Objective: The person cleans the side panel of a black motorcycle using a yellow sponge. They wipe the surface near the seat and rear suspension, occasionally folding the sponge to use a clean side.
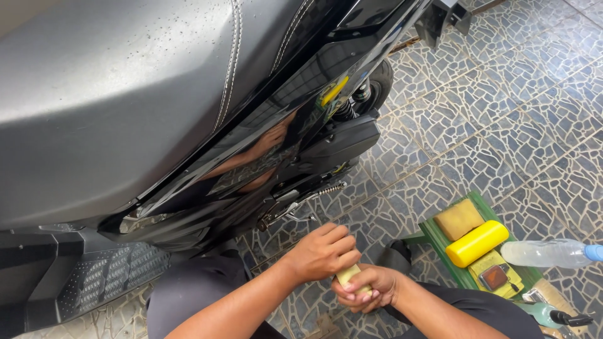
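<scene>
beside the black scooter [188,125], above the patterned tile floor [502,113]: left hand [323,251] curled shut over the top of a small yellow sponge [349,276]; right hand [367,290] clamped around the sponge from below, hands touching.

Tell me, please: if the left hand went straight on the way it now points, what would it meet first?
The left hand points right and slightly down, so it would first meet the small yellow-green block clenched in the right hand. The two hands look already touching there, though depth is unclear.
</scene>
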